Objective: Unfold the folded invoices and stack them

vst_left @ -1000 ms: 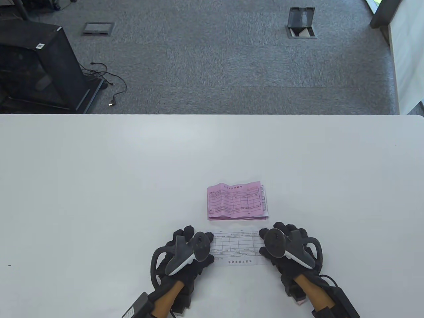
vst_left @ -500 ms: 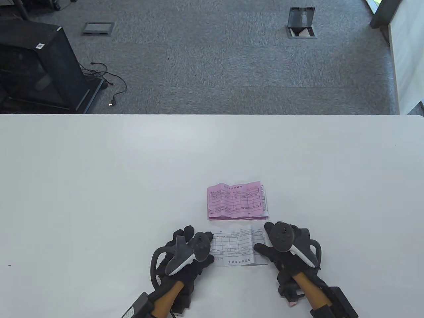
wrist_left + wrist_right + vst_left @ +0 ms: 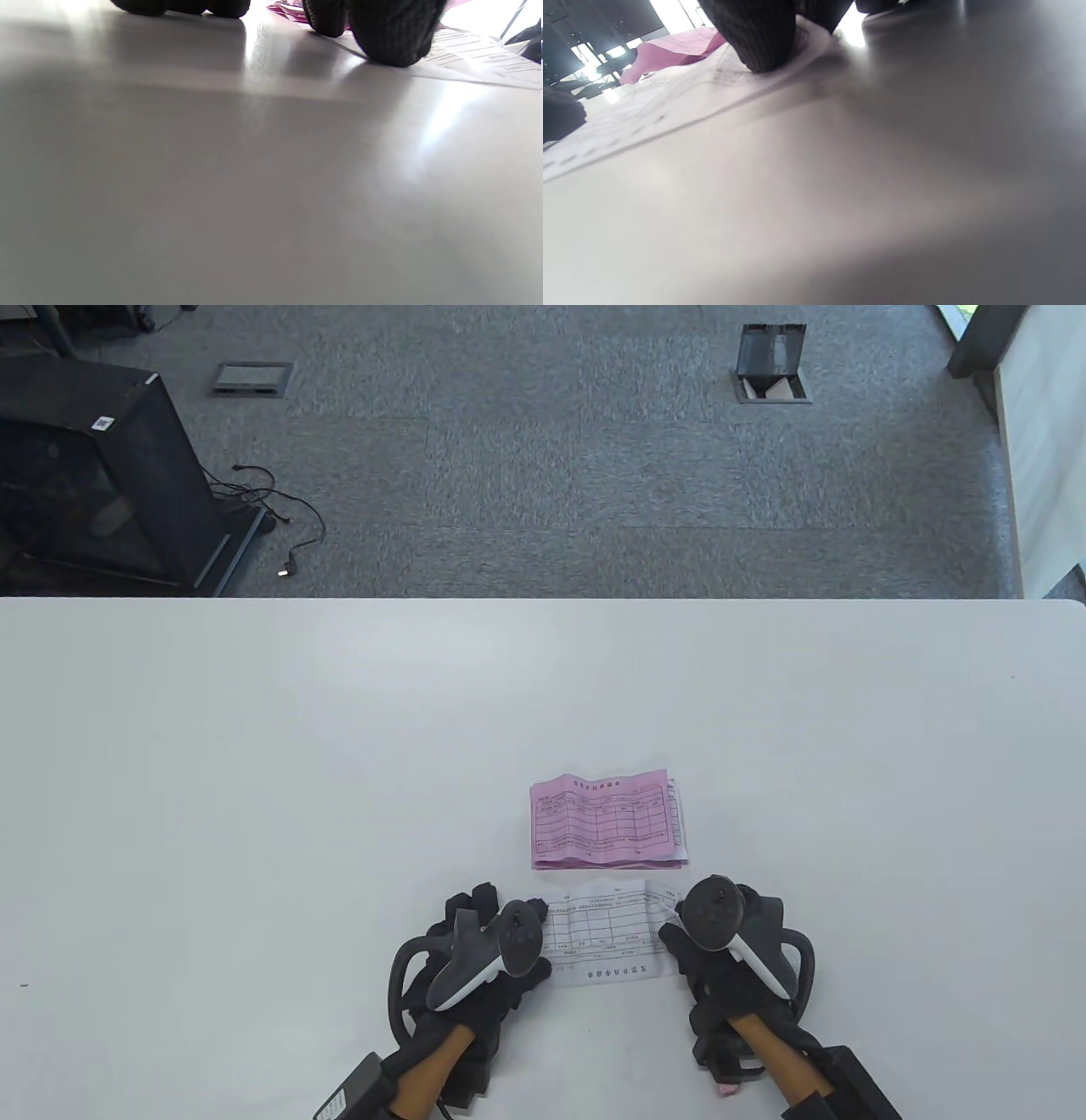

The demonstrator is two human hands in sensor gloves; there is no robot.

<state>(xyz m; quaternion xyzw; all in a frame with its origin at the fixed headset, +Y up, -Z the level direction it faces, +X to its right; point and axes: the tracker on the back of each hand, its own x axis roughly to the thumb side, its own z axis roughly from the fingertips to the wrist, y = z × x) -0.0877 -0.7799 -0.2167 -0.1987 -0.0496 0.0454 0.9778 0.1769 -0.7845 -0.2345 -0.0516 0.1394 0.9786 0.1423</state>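
— How far along are you?

— One pink invoice point(image 3: 607, 821) lies unfolded at lower centre. The white invoice point(image 3: 604, 937) just below isn't stacked yet.

— Its orientation?

— Long axis left-right. My left hand point(image 3: 484, 954) presses its left end; my right hand point(image 3: 721, 937) covers the right end, grip unclear.

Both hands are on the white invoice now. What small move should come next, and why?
Probably lift the white invoice and lay it on the pink stack. It looks unfolded, lying flat between the left hand and the right hand, whose fingers press its edge, and the stack lies just beyond it.
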